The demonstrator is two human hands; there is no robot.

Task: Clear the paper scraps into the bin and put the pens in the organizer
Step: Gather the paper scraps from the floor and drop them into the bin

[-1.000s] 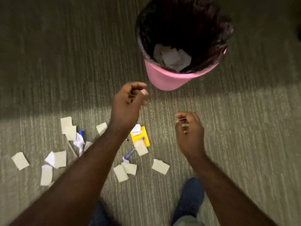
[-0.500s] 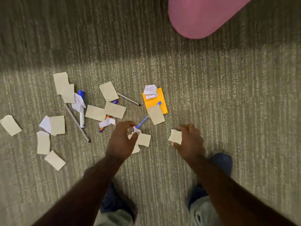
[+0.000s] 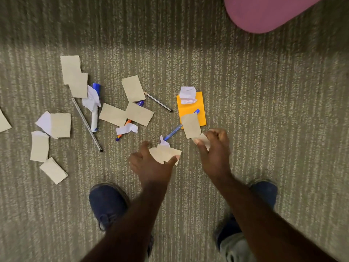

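Observation:
Several tan and white paper scraps and pens lie scattered on the carpet. My left hand (image 3: 151,165) is spread over two overlapping tan scraps (image 3: 166,153), thumb and fingers at their edges. My right hand (image 3: 215,150) pinches a tan scrap (image 3: 204,139) beside an orange sticky note (image 3: 191,108). A blue pen (image 3: 172,132) lies partly under another tan scrap (image 3: 190,125). A white marker (image 3: 94,116), a grey pencil (image 3: 86,123), a dark-tipped pencil (image 3: 158,102) and an orange-blue pen (image 3: 123,132) lie further left. The pink bin (image 3: 264,12) shows at the top right.
A crumpled white ball (image 3: 187,95) sits on the sticky note. More tan scraps (image 3: 47,148) cluster at the left. My two blue shoes (image 3: 107,203) stand on the carpet below my hands. No organizer is in view.
My view dropped from the bin to the floor. Both hands went down to the scraps; the right one picked up a tan scrap and the left one spread over two scraps.

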